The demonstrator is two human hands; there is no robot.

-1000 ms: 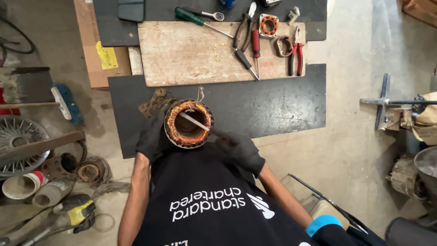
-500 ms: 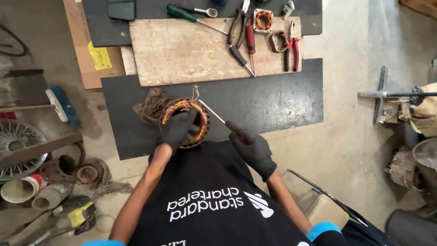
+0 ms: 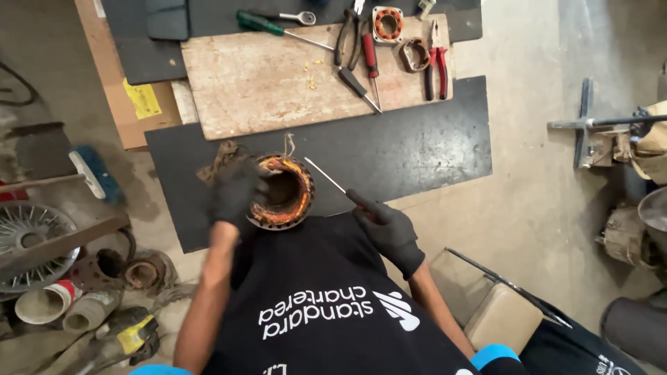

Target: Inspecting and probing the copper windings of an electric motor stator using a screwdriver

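Note:
A round motor stator (image 3: pixel 281 191) with orange-copper windings rests on a black mat (image 3: pixel 403 149) just in front of my torso. My left hand (image 3: pixel 235 194), in a black glove, grips the stator's left rim and covers part of it. A bundle of brownish wire (image 3: pixel 219 156) lies behind that hand. My right hand (image 3: pixel 385 226), also gloved in black, holds a thin metal rod (image 3: pixel 325 175) to the right of the stator. The rod's tip points up-left and stays clear of the windings.
Behind the mat, a worn wooden board (image 3: pixel 264 83) carries a green-handled screwdriver (image 3: pixel 267 24), a spanner (image 3: pixel 295 17), red-handled pliers (image 3: pixel 438 55) and a small stator (image 3: pixel 388 22). A fan grille (image 3: pixel 31 243), cans and scrap crowd the left floor. A metal stand (image 3: pixel 587 123) sits right.
My right hand has drawn the rod out from across the stator and moved it to the right. My left hand has shifted over the stator's left rim.

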